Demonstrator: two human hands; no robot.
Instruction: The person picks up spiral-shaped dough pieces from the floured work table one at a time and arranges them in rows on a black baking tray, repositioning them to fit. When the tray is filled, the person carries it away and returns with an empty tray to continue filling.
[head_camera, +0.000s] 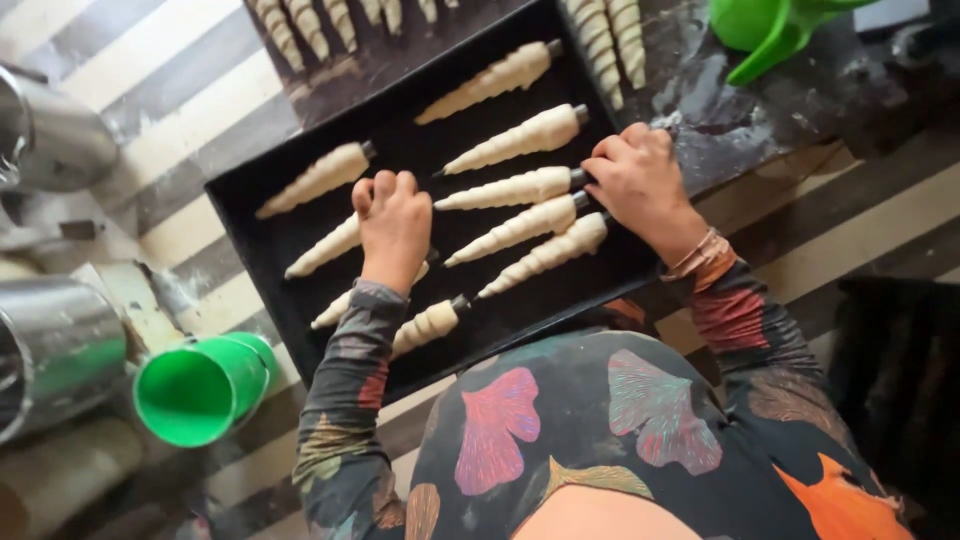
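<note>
A black baking tray (250, 215) lies slantwise on a striped cloth (190, 110) and carries two rows of dough-wrapped cones, pale spirals on dark metal moulds. Beyond the tray's far edge more dough cones (300, 25) lie on a dark board (760, 90). Left of the tray stand two shiny metal pots (55, 355), and off its near-left corner a bright green cup (200, 390) lies on its side, its mouth toward the camera. A second green vessel (765, 30) sits past the tray's far-right corner.

The left hand (393, 222) rests inside the tray on the left row, its fingers curled down over a cone (325, 250); whether they clamp it I cannot tell. The right hand (640, 180) sits at the tray's right edge, fingers bent onto the metal end of a cone (510, 188) in the right row, touching rather than clearly gripping.
</note>
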